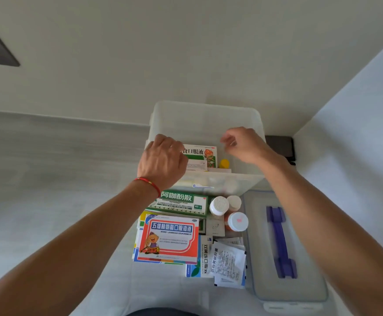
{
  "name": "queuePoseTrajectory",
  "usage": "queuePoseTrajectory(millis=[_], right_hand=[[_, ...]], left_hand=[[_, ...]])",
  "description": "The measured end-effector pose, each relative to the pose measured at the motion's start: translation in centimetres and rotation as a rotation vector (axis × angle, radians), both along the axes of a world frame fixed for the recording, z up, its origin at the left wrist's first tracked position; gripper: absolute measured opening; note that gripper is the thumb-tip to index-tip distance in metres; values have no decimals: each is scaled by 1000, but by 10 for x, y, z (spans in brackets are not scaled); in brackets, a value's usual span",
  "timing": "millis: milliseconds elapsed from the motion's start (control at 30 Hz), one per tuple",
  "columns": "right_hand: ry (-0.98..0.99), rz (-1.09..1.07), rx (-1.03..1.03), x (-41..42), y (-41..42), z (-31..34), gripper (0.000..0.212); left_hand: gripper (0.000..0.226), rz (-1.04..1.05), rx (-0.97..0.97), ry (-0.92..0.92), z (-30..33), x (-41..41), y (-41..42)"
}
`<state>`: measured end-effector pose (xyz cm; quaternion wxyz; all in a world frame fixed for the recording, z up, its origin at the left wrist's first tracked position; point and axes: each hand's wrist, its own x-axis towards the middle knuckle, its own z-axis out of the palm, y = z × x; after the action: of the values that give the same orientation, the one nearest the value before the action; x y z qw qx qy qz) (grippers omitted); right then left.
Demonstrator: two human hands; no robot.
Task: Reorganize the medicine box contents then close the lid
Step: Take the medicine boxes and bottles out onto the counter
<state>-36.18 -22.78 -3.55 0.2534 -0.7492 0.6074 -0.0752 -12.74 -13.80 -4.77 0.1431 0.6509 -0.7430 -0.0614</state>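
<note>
Reaching into box (208,124), both hands over it
Left hand (163,160) grips green carton (200,156) inside; right hand (245,144) loosely curled, holding nothing; lid (286,247) off beside box

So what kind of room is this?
Probably a home, on a light floor in a corner: plain walls, a clear medicine box, and medicine cartons and pill bottles laid out.

The box (205,124) stands farthest from the person, with a carton (200,157) inside. Nearer lie two cartons (179,202) (171,239), three bottles (229,213) to their right, sachets (228,263) nearer still. The lid (283,245) lies right of all these
</note>
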Motion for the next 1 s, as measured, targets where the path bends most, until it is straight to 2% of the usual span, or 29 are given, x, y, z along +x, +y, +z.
queuePoseTrajectory(millis=[67, 167, 233, 367, 567, 833, 900, 1000], right_hand=[[226, 56, 172, 11, -21, -17, 23], [465, 128, 298, 26, -39, -41, 21], [531, 149, 364, 30, -44, -54, 28], [540, 150, 416, 25, -46, -73, 34], [417, 73, 408, 17, -54, -59, 30], [115, -6, 3, -23, -10, 21, 29], [-4, -14, -78, -23, 12, 40, 27], [-271, 78, -38, -11, 44, 63, 29]], left_hand=[[42, 28, 6, -38, -4, -2, -2], [45, 41, 3, -51, -5, -3, -3], [44, 47, -1, -54, -5, -3, -4], [44, 56, 19, -60, -5, -4, -4], [43, 61, 9, -47, -6, -3, -5], [36, 30, -3, 6, -4, 0, -3], [34, 13, 0, 93, 3, -1, -2], [36, -53, -28, 373, 20, -3, 13]])
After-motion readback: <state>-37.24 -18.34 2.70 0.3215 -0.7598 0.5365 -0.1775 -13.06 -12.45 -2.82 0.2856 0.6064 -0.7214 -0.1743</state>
